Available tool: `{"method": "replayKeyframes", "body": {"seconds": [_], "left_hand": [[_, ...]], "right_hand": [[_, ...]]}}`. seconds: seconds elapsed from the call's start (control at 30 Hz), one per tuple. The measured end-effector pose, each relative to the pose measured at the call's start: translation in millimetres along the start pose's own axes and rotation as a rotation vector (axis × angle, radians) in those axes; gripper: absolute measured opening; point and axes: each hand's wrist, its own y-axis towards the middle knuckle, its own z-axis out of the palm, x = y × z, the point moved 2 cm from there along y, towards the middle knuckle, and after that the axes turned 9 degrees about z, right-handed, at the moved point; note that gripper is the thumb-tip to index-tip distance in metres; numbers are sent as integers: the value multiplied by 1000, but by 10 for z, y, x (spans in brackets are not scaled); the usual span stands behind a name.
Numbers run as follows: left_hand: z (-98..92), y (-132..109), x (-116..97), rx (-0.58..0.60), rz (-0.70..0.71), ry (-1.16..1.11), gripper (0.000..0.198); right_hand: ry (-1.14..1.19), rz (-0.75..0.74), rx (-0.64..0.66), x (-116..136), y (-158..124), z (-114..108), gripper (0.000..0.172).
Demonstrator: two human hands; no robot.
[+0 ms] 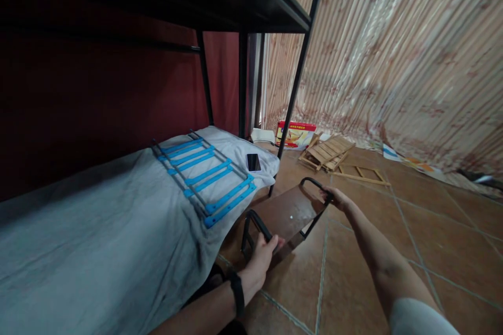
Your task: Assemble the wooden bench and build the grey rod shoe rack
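Tiled floor (341, 277) backs the brown table (288, 212), its length slanting away rightward.

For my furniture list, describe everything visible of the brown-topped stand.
The stand has a brown, wood-like top, facing up, with a pale spot, and bent black end frames, apparently metal. The left hand grips the near frame, the right hand the far one, beside the bed; floor contact is unclear.
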Motion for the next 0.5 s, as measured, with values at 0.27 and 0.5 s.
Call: {"method": "replayKeyframes", "body": {"seconds": [0.27,0.5], "left_hand": [[-363,233,362,-115,-20,-3,48],[-628,223,647,-229,-125,60,42]], "right_hand": [[-54,33,34,-335,659,299,18],[-138,39,69,-629,944,443,24]]}}
